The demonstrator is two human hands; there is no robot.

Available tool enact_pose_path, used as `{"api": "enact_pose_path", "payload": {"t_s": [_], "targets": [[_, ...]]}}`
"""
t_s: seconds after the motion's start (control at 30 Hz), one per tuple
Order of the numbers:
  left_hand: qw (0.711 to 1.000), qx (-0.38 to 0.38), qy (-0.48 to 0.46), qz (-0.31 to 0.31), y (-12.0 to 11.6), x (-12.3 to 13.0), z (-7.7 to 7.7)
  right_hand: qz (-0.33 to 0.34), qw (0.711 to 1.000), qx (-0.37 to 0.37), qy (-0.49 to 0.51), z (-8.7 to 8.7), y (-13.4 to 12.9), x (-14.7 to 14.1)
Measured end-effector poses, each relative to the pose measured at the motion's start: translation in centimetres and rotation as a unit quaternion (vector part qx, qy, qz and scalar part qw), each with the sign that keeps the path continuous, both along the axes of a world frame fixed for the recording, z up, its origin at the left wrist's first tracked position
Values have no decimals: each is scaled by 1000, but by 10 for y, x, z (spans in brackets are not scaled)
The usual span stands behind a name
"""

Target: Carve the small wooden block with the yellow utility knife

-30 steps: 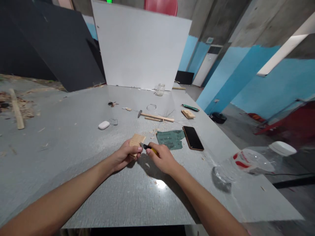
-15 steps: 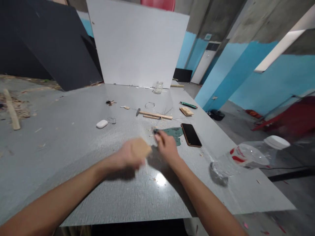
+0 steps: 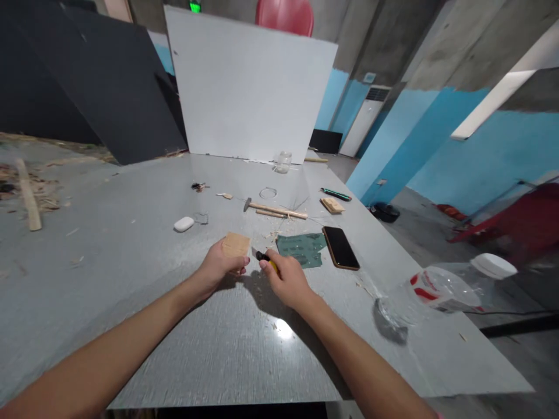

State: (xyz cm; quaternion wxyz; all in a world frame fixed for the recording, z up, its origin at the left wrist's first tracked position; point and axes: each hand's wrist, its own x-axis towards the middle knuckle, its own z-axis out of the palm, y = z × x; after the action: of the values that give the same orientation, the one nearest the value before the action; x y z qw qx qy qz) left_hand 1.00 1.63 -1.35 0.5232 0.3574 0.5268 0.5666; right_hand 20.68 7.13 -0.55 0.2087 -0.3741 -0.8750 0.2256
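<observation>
A small flat square of wood [image 3: 236, 244] is gripped in my left hand [image 3: 220, 265], thumb across its front face. My right hand [image 3: 288, 279] is closed round a utility knife [image 3: 262, 256] with a black and yellow body. Its short blade points at the wood's right edge, with a narrow gap between them. Most of the knife's handle is hidden in my fingers. Just beyond my right hand lies a torn piece of green sandpaper [image 3: 301, 249], and a phone [image 3: 340, 247] rests by its right end.
A hammer [image 3: 275, 209], a coil of wire [image 3: 268, 192], another cutter [image 3: 335, 194] and wooden pieces [image 3: 332, 205] lie farther back. A white case [image 3: 184, 224] is left of centre. A large plastic bottle [image 3: 449, 285] lies on the right. A glass jar [image 3: 283, 162] stands before a white board [image 3: 253, 93].
My left hand has turned the wood so its broad face shows more clearly. My right hand has drawn slightly nearer and left, bringing the knife close to the wood.
</observation>
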Motion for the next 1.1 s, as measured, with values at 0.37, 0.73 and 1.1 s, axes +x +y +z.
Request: {"api": "enact_pose_path", "payload": {"t_s": [0.37, 0.73, 1.1], "targets": [[996, 5, -61, -68, -8, 17, -4, 80, 996, -27, -9, 1, -3, 5], [994, 18, -80, -73, -13, 18, 1, 65, 998, -26, 6, -1, 3, 8], [991, 61, -70, -101, -12, 16, 0, 109, 993, -36, 22, -1, 5, 13]]}}
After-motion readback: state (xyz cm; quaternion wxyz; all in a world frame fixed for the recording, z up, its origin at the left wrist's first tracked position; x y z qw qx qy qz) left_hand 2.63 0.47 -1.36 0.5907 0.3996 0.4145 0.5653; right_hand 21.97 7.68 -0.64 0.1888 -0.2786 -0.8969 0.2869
